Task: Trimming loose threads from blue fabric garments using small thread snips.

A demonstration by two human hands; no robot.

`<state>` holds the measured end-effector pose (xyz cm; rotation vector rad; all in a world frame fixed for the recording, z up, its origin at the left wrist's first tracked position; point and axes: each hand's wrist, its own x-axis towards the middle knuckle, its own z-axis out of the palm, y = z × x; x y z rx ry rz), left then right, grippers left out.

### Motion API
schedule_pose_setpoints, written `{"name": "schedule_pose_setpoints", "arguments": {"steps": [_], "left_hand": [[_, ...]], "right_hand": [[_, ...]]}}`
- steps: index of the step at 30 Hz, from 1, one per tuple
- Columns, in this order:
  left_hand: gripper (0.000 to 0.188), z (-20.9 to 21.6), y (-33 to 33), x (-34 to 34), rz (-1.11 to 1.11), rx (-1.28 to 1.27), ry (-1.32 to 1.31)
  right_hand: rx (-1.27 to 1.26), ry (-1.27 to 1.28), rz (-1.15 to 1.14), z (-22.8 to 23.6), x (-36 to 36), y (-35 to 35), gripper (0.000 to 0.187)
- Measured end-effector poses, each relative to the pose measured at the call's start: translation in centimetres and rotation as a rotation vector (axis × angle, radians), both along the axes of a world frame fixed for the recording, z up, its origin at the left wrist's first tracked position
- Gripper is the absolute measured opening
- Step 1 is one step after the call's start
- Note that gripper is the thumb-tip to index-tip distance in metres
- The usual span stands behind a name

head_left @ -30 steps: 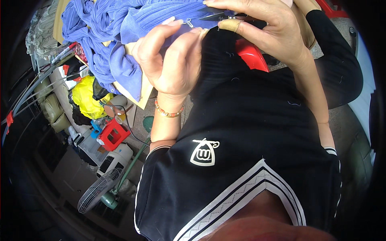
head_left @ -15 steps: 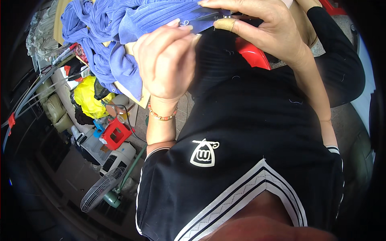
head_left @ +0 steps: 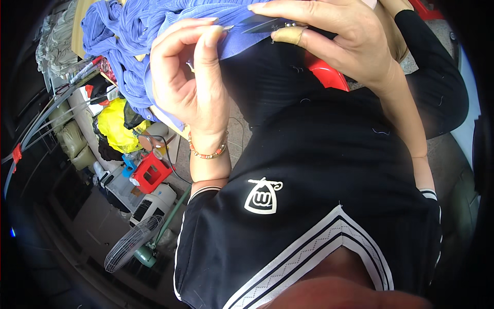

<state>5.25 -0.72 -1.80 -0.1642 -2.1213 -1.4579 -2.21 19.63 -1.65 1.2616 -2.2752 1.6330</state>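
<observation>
Dark snips (head_left: pixel 265 26) are gripped in the right hand (head_left: pixel 355 46), blades slightly parted. The left hand (head_left: pixel 200 95) is raised alongside, thumb and forefinger drawn close; whether anything is pinched cannot be told. Thread-trimming seems under way; a careful snip clear of the knit is called for. Blue ribbed fabric (head_left: pixel 141 26) lies beyond, rumpled, softly bunched.

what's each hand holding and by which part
Right hand: dark snips, by the handle end. Left hand: perhaps pinching something, too small to tell what.
</observation>
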Motion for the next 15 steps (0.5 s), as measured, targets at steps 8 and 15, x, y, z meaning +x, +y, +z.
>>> {"name": "schedule_pose_setpoints", "arguments": {"steps": [8, 15], "left_hand": [[0.012, 0.4, 0.0, -0.2, -0.03, 0.083, -0.035], [0.011, 0.3, 0.0, -0.4, -0.048, 0.085, -0.04]], "right_hand": [[-0.017, 0.019, 0.011, 0.4, -0.2, -0.6, 0.032], [-0.394, 0.481, -0.045, -3.2, -1.6, -2.7, 0.028]]}}
